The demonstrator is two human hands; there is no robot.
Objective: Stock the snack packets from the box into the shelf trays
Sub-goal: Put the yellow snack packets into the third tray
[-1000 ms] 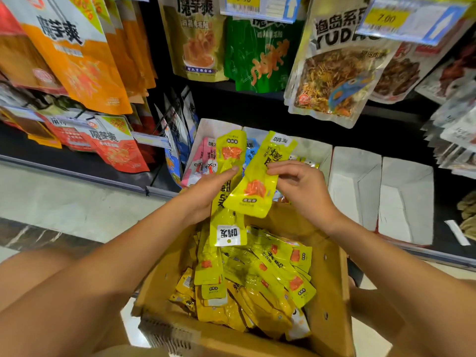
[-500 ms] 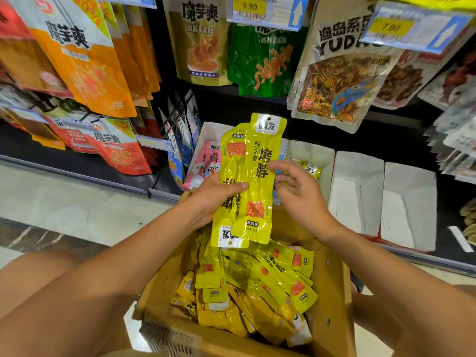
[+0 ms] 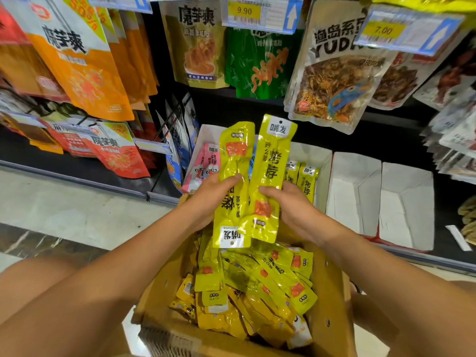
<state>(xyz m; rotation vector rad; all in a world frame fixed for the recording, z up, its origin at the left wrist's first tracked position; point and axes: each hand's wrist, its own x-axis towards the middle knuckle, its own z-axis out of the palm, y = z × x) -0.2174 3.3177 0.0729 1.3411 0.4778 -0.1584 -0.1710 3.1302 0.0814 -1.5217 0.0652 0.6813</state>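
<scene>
Just above the far end of the cardboard box (image 3: pixel 332 300), two long yellow packets are held up side by side. The upright packet (image 3: pixel 273 161) reads 哨发 on its white top tab and 烤脖 down its front; the inverted packet (image 3: pixel 233 181) shows the same 哨发 tab at its bottom. The left hand (image 3: pixel 213 199) grips the inverted one, thumb across its front, and the right hand (image 3: pixel 291 210) curls its fingers on the upright one, the two hands close together. More yellow packets (image 3: pixel 257 284) lie heaped in the box. Beyond the box, a white shelf tray (image 3: pixel 322 161) holds a few. High above the box hang price tags (image 3: pixel 244 11) reading 9.90 and 7.00. A second ago the upright packet lay slanted across the other; now it stands straight beside it.
</scene>
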